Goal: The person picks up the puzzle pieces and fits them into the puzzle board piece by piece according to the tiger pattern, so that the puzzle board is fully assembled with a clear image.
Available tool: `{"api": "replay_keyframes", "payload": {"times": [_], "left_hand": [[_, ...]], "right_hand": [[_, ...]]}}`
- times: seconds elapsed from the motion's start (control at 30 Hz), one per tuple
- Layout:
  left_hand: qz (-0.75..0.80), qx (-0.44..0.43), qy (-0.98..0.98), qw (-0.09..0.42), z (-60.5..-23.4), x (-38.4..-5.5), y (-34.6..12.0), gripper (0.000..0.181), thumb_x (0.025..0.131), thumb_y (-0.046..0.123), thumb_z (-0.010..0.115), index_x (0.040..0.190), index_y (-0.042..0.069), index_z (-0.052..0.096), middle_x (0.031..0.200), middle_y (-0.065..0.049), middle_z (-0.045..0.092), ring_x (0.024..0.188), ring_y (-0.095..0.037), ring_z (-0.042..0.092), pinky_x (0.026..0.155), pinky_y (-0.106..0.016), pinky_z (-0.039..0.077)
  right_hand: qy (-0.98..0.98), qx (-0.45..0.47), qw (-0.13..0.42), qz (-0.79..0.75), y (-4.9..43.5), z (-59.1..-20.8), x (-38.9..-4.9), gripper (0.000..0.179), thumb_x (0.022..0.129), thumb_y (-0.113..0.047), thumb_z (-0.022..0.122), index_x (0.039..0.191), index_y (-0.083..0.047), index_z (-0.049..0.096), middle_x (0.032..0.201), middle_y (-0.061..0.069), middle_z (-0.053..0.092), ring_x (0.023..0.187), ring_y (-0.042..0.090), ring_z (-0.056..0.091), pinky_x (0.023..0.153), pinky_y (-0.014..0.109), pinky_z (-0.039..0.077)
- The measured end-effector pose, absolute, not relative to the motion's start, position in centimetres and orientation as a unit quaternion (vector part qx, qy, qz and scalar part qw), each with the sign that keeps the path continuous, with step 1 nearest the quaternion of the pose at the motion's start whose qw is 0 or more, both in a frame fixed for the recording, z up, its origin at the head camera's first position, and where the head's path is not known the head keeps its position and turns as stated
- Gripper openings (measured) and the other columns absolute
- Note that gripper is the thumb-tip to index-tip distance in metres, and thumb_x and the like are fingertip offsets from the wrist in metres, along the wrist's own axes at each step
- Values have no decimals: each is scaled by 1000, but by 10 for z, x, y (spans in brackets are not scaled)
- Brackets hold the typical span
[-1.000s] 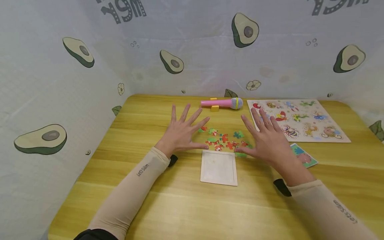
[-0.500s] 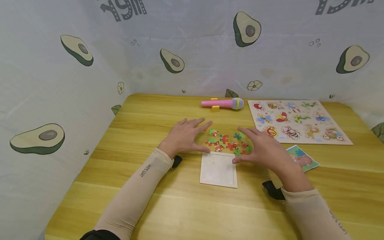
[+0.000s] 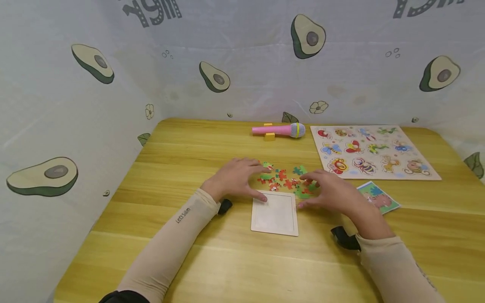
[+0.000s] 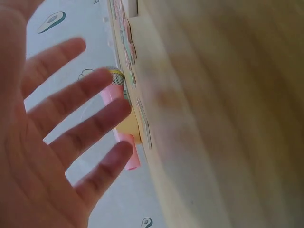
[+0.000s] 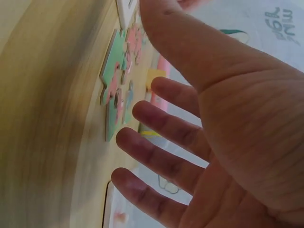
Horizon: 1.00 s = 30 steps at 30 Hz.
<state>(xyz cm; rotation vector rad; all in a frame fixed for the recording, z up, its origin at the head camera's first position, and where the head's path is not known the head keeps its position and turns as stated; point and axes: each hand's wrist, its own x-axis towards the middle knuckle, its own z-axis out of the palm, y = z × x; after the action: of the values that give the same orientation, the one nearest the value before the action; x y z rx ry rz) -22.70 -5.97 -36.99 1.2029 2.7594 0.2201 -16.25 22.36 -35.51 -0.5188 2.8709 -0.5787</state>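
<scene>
Loose jigsaw pieces (image 3: 281, 173) in green, red and orange lie in a cluster at mid-table. Just in front of them is a flat white square puzzle frame (image 3: 274, 216). My left hand (image 3: 235, 179) is at the cluster's left side, its thumb over the frame's upper left corner. In the left wrist view its fingers (image 4: 90, 128) are spread and hold nothing. My right hand (image 3: 339, 193) is on the cluster's right, fingertips by the outer pieces. The right wrist view has its fingers (image 5: 159, 156) apart and loosely bent near green pieces (image 5: 112, 59), gripping none.
Behind the pieces, a pink toy microphone (image 3: 278, 130) lies on a yellow stand (image 3: 270, 136). A wooden board (image 3: 379, 152) with insect pictures occupies the back right. A small picture card (image 3: 380, 198) lies beside my right hand. Avocado-print cloth (image 3: 257, 67) hangs behind the table.
Both hands, spread wide and raised a second ago, have come down toward the table beside the pieces. Their fingers have bent more. The pieces and frame look unmoved.
</scene>
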Motion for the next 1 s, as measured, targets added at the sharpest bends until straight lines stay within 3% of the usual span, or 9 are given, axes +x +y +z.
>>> {"api": "replay_keyframes", "payload": {"times": [0.2,0.4,0.67,1.0], "left_hand": [[152,428,886,93,-373,-228,-62,75,74,68,78,134,25,64,133,7,59,121,-13,52,106,-35,37],[205,431,867,142,-375,-228,-65,63,71,58,86,119,20,69,109,12,63,99,-8,54,92,-26,43],[224,420,858,192,-372,-228,-69,61,67,51,92,114,20,71,105,8,61,98,-9,54,88,-25,43],[221,413,863,191,-375,-227,-68,54,71,47,91,114,20,71,101,8,61,96,-10,52,87,-26,43]], "right_hand": [[961,-173,93,-196,229,-360,-165,76,73,-52,87,126,-2,66,123,18,62,101,31,59,88,53,49],[960,-177,99,-195,234,-362,-166,69,76,-48,87,123,-2,67,123,19,61,98,29,59,86,52,49],[953,-186,103,-215,239,-362,-169,55,85,-28,84,127,0,64,123,19,60,100,32,60,85,52,50],[956,-180,99,-208,243,-367,-172,50,93,-7,72,137,8,52,124,29,54,100,39,62,87,55,50]]}}
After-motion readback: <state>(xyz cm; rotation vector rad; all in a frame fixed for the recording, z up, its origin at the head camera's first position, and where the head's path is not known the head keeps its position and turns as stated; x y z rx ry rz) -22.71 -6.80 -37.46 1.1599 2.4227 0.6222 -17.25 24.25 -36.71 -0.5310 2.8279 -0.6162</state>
